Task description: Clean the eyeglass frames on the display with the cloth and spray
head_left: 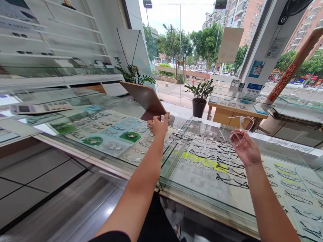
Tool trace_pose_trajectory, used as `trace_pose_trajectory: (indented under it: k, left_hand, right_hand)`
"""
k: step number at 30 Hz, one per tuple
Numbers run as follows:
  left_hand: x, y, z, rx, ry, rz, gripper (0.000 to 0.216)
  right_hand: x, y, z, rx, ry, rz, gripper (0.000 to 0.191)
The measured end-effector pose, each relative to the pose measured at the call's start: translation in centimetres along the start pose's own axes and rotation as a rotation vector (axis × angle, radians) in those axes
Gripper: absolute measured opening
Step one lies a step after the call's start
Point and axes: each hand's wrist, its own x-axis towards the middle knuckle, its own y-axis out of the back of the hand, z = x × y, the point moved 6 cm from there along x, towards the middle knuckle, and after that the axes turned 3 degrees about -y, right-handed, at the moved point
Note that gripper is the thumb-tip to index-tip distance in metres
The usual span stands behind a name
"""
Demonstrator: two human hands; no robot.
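Note:
My right hand (245, 148) is raised over the glass display counter (199, 174) and pinches a pair of clear-framed glasses (241, 128), lenses up and one temple sticking out to the left. My left hand (158, 125) reaches far forward across the counter top. Its fingers are curled around a small white-capped bottle (162, 117), just in front of the tilted brown-backed mirror (145, 97).
Under the glass lie several rows of spectacle frames (222, 158) and a yellow label (202, 160). White wall shelves (50, 40) stand at the left. A potted plant (200, 97) and a low display table (237, 111) stand by the shop window.

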Motion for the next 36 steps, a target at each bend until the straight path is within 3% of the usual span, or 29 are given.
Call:
trace_pose_trajectory:
  k: [4,8,11,17,22,25,29,33,36]
  left_hand:
    - [0.3,-2.0,-1.2,0.016,0.008,-0.126,0.055]
    - [0.9,-2.6,-2.0,-0.009,0.013,-0.196,0.028]
    - [1.2,-2.4,-2.0,-0.097,0.026,-0.210,0.021]
    - [-0.1,-2.7,1.8,-0.519,-0.014,-0.308,0.017]
    - [-5.5,-3.8,7.0,-0.927,-0.046,-0.659,0.027]
    - [-9.6,-3.6,8.9,-1.070,-0.043,-0.900,0.035]
    - [-14.1,-3.4,9.8,-1.138,-0.018,-1.178,0.031]
    - [-16.6,-3.2,10.0,-1.156,0.011,-1.396,0.028]
    - [-17.3,-2.8,10.3,-1.176,0.003,-1.488,0.049]
  right_hand:
    - [0.1,0.1,0.1,0.006,-0.007,-0.004,0.022]
    - [0.1,0.0,0.4,0.016,-0.016,-0.025,0.023]
    - [0.1,-0.1,0.5,0.037,-0.022,-0.045,0.023]
    - [-0.1,-0.6,0.2,0.059,-0.026,-0.070,0.025]
    - [-0.7,-1.4,0.3,0.044,-0.025,-0.073,0.027]
    - [-1.1,-2.0,0.5,0.042,-0.028,-0.069,0.030]
    - [-1.7,-3.0,1.1,0.002,-0.041,-0.078,0.032]
    - [-2.3,-3.8,2.2,-0.092,-0.075,-0.076,0.034]
    - [-2.7,-4.4,3.4,-0.154,-0.113,-0.061,0.039]
